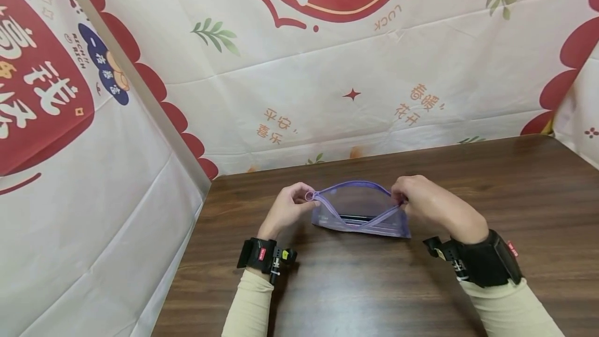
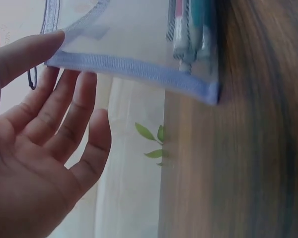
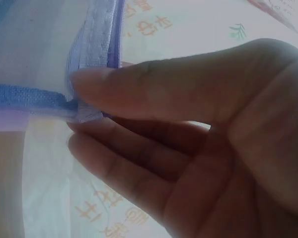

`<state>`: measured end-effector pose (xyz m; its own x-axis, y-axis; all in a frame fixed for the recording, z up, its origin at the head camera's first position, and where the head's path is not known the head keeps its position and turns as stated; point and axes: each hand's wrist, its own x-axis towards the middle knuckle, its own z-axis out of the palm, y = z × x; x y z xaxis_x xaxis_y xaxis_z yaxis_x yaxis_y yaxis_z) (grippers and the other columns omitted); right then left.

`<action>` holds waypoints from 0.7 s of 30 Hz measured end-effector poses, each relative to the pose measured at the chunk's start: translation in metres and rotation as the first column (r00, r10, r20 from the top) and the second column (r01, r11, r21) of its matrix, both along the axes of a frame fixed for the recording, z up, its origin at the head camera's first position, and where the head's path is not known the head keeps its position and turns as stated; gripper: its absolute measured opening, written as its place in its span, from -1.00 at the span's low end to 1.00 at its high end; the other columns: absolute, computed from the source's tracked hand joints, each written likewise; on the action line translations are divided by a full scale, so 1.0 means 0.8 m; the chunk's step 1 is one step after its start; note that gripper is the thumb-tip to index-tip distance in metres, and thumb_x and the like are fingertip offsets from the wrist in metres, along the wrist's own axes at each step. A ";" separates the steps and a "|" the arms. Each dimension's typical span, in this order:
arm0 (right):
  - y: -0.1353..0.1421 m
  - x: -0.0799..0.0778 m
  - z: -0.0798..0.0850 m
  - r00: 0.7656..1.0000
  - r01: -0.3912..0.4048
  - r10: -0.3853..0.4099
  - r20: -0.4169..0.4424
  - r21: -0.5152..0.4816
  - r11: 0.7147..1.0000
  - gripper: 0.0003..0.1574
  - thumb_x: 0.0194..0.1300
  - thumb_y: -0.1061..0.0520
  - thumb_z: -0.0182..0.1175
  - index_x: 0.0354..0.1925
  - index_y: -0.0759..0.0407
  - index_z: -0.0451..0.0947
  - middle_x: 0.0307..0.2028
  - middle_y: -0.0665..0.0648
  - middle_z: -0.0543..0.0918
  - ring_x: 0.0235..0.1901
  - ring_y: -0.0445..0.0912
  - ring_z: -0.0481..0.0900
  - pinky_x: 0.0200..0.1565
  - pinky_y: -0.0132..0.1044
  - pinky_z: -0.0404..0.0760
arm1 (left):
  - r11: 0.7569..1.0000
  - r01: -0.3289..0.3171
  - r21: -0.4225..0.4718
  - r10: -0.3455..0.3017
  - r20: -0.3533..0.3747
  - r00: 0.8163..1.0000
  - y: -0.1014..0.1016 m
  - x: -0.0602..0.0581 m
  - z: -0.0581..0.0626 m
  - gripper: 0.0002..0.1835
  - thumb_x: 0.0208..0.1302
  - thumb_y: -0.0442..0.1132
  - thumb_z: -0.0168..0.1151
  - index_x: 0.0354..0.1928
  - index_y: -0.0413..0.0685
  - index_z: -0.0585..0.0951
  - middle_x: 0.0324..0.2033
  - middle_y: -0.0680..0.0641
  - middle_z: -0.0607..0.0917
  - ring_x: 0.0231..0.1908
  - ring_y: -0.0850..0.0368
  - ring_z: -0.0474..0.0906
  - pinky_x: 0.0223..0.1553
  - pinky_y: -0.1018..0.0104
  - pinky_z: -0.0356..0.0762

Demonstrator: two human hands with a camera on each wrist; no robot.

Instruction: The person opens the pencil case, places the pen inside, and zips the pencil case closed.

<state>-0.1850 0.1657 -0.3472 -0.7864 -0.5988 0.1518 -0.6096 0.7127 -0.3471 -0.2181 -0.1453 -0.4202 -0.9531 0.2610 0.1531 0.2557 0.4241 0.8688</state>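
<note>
A purple mesh zipper pouch (image 1: 360, 229) stands on the brown table, its zipped top spread apart. My left hand (image 1: 286, 208) pinches the pouch's left top corner between thumb and fingers, beside a ring-shaped zipper pull (image 1: 309, 196). At the opposite top corner, my right hand (image 1: 423, 196) pinches the zipper end; the right wrist view shows the thumb (image 3: 109, 91) pressed over the zipper tape. Several pens (image 2: 191, 29) lie along the bottom inside the pouch, seen through the mesh in the left wrist view. From the head, only a dark strip of the contents shows.
The wooden table (image 1: 346, 285) extends around the pouch. Behind it hangs a white printed cloth (image 1: 327, 92) with red patterns. Another cloth-covered panel (image 1: 103, 196) rises along the left side. Each wrist wears a black strap (image 1: 489, 259) with a small camera mount.
</note>
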 end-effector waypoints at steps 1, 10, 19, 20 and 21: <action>0.001 -0.001 0.000 1.000 0.005 -0.005 0.002 0.005 1.000 -0.71 -0.07 0.51 0.11 -0.57 0.13 0.50 -0.49 0.06 0.53 -0.48 -0.09 0.36 -0.45 -0.21 0.39 | 1.000 0.006 -0.013 -0.006 -0.010 1.000 -0.001 0.001 0.001 -0.77 0.05 -0.20 0.38 -0.24 -0.05 0.60 -0.30 -0.05 0.65 -0.32 0.14 0.58 -0.25 0.23 0.56; 0.015 -0.008 -0.001 0.994 0.072 -0.066 0.081 -0.066 0.995 -0.65 -0.06 0.52 0.14 -0.28 0.24 0.54 -0.43 0.11 0.62 -0.40 -0.07 0.51 -0.38 -0.14 0.50 | 0.997 0.048 -0.068 -0.051 -0.051 0.997 -0.008 0.008 0.002 -0.81 0.08 -0.18 0.35 -0.29 -0.04 0.58 -0.36 -0.03 0.68 -0.33 0.16 0.56 -0.25 0.20 0.55; 0.021 -0.011 -0.002 0.986 0.140 -0.138 0.093 -0.019 0.990 -0.75 0.03 0.46 0.16 -0.26 0.31 0.57 -0.43 0.18 0.61 -0.41 -0.05 0.48 -0.38 -0.14 0.47 | 0.992 0.086 -0.089 -0.092 -0.068 0.993 -0.008 0.012 0.003 -0.82 0.09 -0.18 0.34 -0.24 0.02 0.62 -0.35 0.00 0.67 -0.31 0.18 0.57 -0.23 0.19 0.58; 0.021 -0.012 -0.002 0.986 0.139 -0.137 0.091 -0.012 0.990 -0.76 0.04 0.46 0.16 -0.27 0.30 0.58 -0.44 0.18 0.60 -0.42 -0.06 0.47 -0.39 -0.14 0.47 | 0.992 0.091 -0.092 -0.097 -0.070 0.993 -0.008 0.012 0.003 -0.81 0.10 -0.15 0.34 -0.23 0.04 0.63 -0.35 0.01 0.67 -0.31 0.18 0.57 -0.23 0.19 0.58; 0.020 -0.012 -0.002 0.987 0.137 -0.136 0.090 -0.010 0.991 -0.77 0.04 0.45 0.15 -0.29 0.29 0.58 -0.46 0.18 0.60 -0.44 -0.07 0.46 -0.39 -0.14 0.46 | 0.991 0.095 -0.099 -0.102 -0.072 0.992 -0.008 0.012 0.003 -0.80 0.10 -0.11 0.34 -0.21 0.06 0.64 -0.35 0.02 0.67 -0.31 0.19 0.57 -0.23 0.20 0.58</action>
